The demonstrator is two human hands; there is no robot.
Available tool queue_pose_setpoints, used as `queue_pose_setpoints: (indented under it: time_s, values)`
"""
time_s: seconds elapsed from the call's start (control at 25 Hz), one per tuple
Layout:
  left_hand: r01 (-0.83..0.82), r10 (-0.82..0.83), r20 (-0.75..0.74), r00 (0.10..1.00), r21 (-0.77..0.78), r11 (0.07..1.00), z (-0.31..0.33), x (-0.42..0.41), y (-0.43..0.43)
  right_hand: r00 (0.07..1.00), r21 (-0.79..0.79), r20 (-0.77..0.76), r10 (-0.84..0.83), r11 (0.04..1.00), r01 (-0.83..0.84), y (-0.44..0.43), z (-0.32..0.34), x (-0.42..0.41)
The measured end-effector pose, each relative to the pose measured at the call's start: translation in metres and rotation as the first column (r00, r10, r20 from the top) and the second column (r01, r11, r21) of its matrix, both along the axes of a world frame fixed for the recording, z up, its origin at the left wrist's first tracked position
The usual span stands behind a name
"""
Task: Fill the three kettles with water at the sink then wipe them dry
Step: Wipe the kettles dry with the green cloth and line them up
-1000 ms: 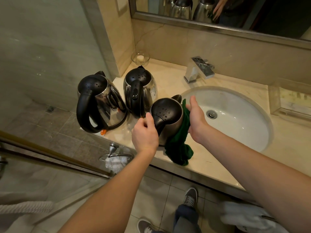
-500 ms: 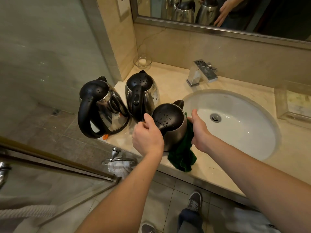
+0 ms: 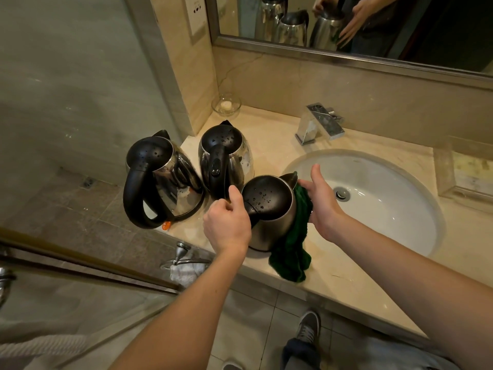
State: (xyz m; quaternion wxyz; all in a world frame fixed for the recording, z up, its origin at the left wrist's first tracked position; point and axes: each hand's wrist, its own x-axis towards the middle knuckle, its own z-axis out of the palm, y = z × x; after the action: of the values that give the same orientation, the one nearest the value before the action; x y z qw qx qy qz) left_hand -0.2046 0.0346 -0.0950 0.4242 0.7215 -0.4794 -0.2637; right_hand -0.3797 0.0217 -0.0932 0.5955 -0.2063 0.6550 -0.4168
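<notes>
Kettles first - three steel ones with black lids, all standing on the beige countertop [image 3: 333,273] left of the sink [image 3: 394,166]. The nearest kettle [image 3: 266,198] sits dead centre of the frame, right by the counter's front edge, upright, with its spout pointing up toward the basin. The left hand [image 3: 226,225] is wrapped around its handle [image 3: 249,209], fingers curled tight. The right hand [image 3: 322,201] is on the other side, palm flat and thumb sticking up, pressing a green cloth [image 3: 290,257] against the kettle's steel wall. The cloth's loose end hangs down onto the counter at lower centre.

Just up and left of that one is the middle kettle [image 3: 226,158], and further left the big kettle [image 3: 162,177] with a fat looped handle - it's at the counter's left end. Nobody's touching those two. All three lids have water droplets on them.

Chrome faucet [image 3: 317,124] is above the basin, a little glass dish [image 3: 226,104] sits in the corner at upper centre, and the mirror [image 3: 346,22] along the top shows the kettles and the right hand with its fingers spread out straight.
</notes>
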Motion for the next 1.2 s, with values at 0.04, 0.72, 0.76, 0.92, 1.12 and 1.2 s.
queue_pose_setpoints:
  time_s: [0.04,0.72,0.76,0.92,1.12,1.2]
  values:
    - [0.017,-0.017,0.006,1.0,-0.013,1.0,-0.001,0.002,-0.002,1.0,-0.006,-0.008,0.004,1.0,-0.004,0.0,-0.003,0.0]
    - [-0.103,0.107,0.079,0.991,-0.059,0.993,-0.007,0.006,-0.01,0.99,0.048,0.101,0.102,0.993,-0.107,-0.011,-0.001,-0.014]
    - [-0.126,0.128,0.059,0.99,-0.041,0.991,-0.006,0.004,-0.009,0.991,0.027,0.098,0.089,0.995,-0.092,-0.012,0.0,-0.015]
    - [-0.257,0.26,-0.058,0.964,0.055,0.965,-0.002,-0.003,-0.005,0.997,-0.034,0.06,0.052,0.998,-0.05,-0.011,-0.008,-0.012]
    - [-0.224,0.226,-0.066,0.972,0.03,0.974,-0.005,-0.001,-0.006,0.997,0.066,0.081,-0.012,0.998,0.006,-0.007,-0.035,-0.009]
    - [-0.189,0.189,-0.058,0.98,0.01,0.982,-0.006,0.003,-0.008,0.997,0.118,0.078,-0.026,0.993,0.017,-0.003,-0.04,-0.01]
